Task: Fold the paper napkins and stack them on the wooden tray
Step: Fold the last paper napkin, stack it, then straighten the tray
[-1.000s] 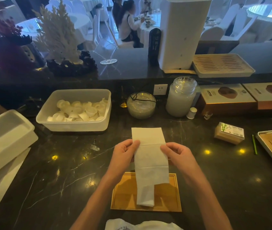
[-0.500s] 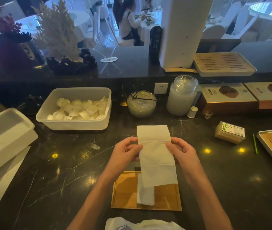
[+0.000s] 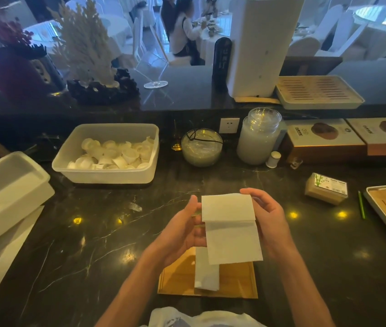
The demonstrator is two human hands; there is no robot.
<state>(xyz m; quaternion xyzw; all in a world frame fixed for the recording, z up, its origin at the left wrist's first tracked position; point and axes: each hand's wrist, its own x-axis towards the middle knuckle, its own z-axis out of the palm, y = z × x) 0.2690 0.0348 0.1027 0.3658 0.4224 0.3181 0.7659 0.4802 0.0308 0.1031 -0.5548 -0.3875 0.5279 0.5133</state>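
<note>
While both hands pinch its side edges, the napkin (image 3: 231,228) hangs above the wooden tray (image 3: 180,278), long axis running away from the person, top flap folded forward. Left hand (image 3: 182,232) and right hand (image 3: 268,220) face each other, thumbs up.

A plastic tub (image 3: 107,159) of white cups (image 3: 114,156) sits left of a glass jar (image 3: 259,138)

Both hands, left (image 3: 182,234) and right (image 3: 269,223), pinched a half-folded napkin (image 3: 231,228) between their fingers above the tray (image 3: 236,279).
</note>
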